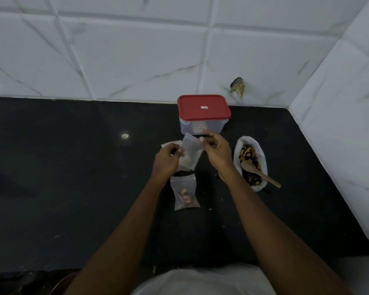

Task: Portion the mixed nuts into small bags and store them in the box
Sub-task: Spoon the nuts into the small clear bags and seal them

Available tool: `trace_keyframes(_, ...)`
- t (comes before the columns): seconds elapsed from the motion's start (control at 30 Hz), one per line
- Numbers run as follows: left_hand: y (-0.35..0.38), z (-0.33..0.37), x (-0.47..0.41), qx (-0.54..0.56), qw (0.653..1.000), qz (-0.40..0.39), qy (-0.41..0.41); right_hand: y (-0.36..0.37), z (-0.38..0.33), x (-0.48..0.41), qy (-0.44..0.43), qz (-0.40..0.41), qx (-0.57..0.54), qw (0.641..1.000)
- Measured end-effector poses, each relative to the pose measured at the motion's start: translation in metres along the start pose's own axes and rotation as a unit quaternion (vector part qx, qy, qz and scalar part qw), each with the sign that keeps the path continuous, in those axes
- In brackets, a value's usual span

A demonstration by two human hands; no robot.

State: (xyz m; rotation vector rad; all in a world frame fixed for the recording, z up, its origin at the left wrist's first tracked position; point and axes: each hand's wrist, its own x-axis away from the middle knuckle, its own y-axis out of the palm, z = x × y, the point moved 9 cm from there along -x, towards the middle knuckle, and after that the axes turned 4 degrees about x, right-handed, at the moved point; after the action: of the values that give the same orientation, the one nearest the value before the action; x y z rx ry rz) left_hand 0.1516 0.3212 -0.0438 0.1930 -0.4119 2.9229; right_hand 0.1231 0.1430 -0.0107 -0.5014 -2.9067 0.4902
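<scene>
Both hands hold one empty clear small bag [191, 151] above the black counter. My left hand [167, 159] pinches its left edge and my right hand [216, 150] pinches its top right corner. Below them a filled small bag [184, 193] with nuts lies flat on the counter. The clear box with a red lid [203, 107] stands shut behind the hands. To the right a white bag of mixed nuts [250, 161] lies open, with a wooden spoon [258, 172] resting in it.
More empty bags [168, 144] lie partly hidden behind my left hand. The black counter [83, 177] meets a white tiled wall at the back and on the right. A small dark object [238, 86] sits on the back wall.
</scene>
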Motion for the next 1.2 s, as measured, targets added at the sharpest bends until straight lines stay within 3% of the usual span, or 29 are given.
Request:
trace_keyframes(0.1,0.011,0.009,0.004,-0.016,0.999,-0.042,0.023,-0.014,-0.002,0.011,0.000,-0.020,0.023,1.000)
trace_keyframes(0.23,0.014,0.024,0.010,0.069,0.995,-0.052,0.044,-0.031,0.010,0.028,0.030,-0.042,0.022,0.998)
trace_keyframes(0.43,0.042,0.054,0.015,0.040,0.989,-0.110,0.092,-0.060,0.025,0.039,0.065,-0.040,0.051,0.996)
trace_keyframes(0.63,0.077,0.047,0.023,0.146,0.981,-0.124,-0.004,-0.096,0.043,0.042,0.079,-0.027,-0.013,0.996)
trace_keyframes(0.77,0.102,0.049,0.026,0.133,0.980,-0.145,-0.002,-0.114,0.068,0.047,0.131,-0.038,-0.022,0.990)
trace_keyframes(1.0,0.134,0.047,0.033,0.116,0.982,-0.145,-0.015,-0.126,0.077,0.054,0.155,-0.162,-0.010,0.975)
trace_keyframes(1.2,0.143,0.037,0.037,0.146,0.983,-0.102,-0.040,-0.139,0.086,0.039,0.161,-0.119,-0.037,0.979)
